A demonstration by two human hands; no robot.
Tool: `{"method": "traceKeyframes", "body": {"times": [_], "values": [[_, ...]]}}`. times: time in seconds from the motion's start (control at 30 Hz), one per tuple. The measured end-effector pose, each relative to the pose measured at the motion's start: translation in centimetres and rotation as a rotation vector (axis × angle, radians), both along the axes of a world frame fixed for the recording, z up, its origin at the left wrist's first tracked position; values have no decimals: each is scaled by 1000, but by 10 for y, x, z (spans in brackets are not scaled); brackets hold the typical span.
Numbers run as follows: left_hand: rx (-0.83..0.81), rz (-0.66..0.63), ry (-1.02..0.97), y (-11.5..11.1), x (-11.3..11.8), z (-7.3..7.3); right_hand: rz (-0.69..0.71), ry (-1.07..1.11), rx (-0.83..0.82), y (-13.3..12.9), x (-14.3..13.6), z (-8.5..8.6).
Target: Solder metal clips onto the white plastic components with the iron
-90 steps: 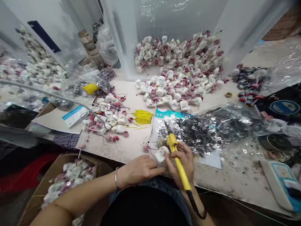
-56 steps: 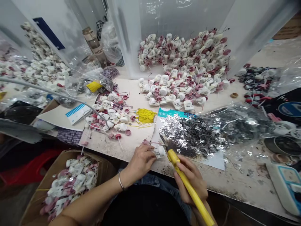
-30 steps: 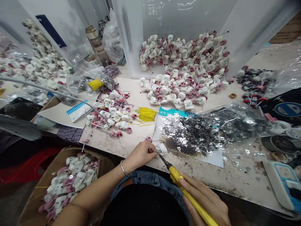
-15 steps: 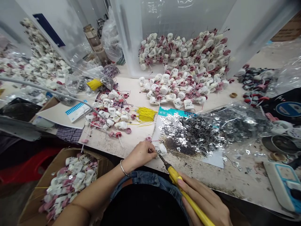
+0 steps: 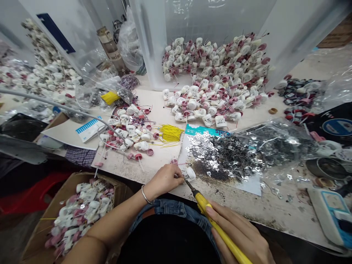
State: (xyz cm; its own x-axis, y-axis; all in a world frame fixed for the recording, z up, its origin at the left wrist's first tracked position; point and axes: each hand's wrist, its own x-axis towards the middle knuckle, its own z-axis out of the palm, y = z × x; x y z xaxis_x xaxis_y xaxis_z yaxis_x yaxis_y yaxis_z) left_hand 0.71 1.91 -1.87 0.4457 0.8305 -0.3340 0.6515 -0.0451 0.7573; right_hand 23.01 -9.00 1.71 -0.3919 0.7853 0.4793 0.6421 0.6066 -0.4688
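Note:
My right hand (image 5: 242, 234) grips a yellow soldering iron (image 5: 205, 203), its dark tip angled up and left against a small white plastic part (image 5: 190, 173) near the table's front edge. Just left of that part, my left hand (image 5: 167, 178) is closed in a pinch; what lies between its fingertips is too small to make out. A pink round cap (image 5: 173, 161) is beyond the left fingers. Small shiny metal pieces (image 5: 203, 145) and dark ones (image 5: 233, 154) are heaped on a sheet just past the white part.
Yellow wires (image 5: 171, 133) lie bundled behind my left hand, beside a pile of white and pink parts (image 5: 134, 128). A larger pile (image 5: 214, 95) spills from a bin at the back. A cardboard box (image 5: 35, 234) of parts stands lower left; a blue-and-white device (image 5: 331, 216) sits right.
Almost nothing differs. Both hands and the soldering iron stay at the white part, with only very slight shifts.

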Motion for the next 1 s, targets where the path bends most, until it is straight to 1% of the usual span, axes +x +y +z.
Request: {"method": "traceKeyframes", "body": {"times": [0.17,0.3,0.5,0.63,0.77,0.83,0.87,0.97,1.0], "values": [[-2,-6,29,1,1,1,-64,111,-17,-1,0,-1],[-12,1,49,1,2,2,-66,148,-50,-3,3,-4],[-13,-5,67,3,3,6,-8,92,-15,0,3,-4],[-9,-7,75,3,5,7,11,7,14,2,2,2],[-12,0,69,3,5,5,0,44,-4,2,3,5],[-23,8,71,3,5,3,-57,130,-12,2,2,1],[-31,11,74,4,4,3,-107,199,-2,3,0,-3],[-57,9,80,5,4,3,-254,401,21,10,-7,-20],[-61,7,81,5,4,3,-257,413,-7,15,-11,-26]]}}
